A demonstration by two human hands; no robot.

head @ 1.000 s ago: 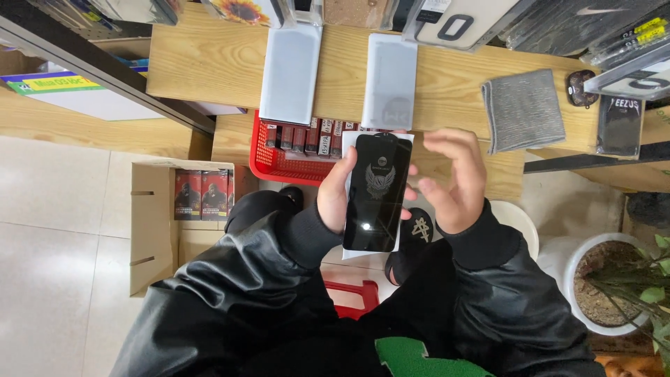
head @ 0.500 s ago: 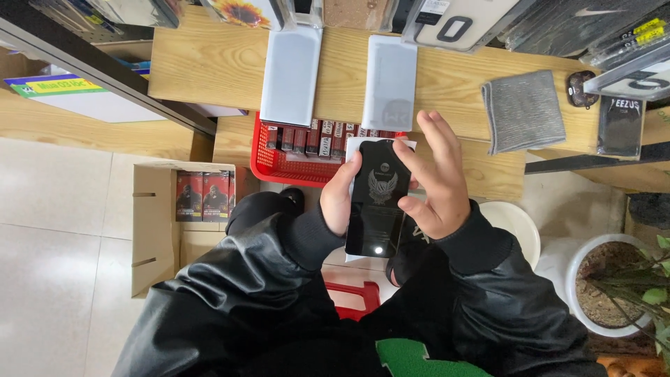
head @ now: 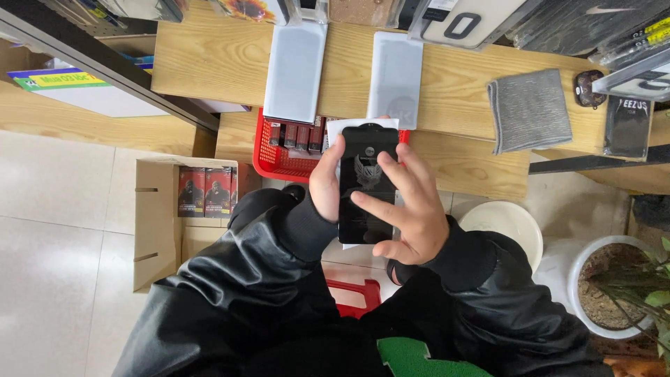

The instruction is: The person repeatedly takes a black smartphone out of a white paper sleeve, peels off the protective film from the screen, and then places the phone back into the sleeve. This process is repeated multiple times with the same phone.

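One black phone-shaped panel [head: 366, 174] stands upright in the left hand [head: 326, 187], which clasps its left edge. The right hand [head: 408, 209], fingers spread wide, lies across its face, hiding the lower right part. Beyond the hands, one red basket [head: 276, 150] is partly covered; two pale sleeves [head: 294, 66] lie on the tabletop [head: 209, 56].

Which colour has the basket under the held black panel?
Red basket, seen in the head view.

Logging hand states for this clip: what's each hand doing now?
Left hand: closed on black phone-shaped panel.
Right hand: open, fingers spread on the panel's face.
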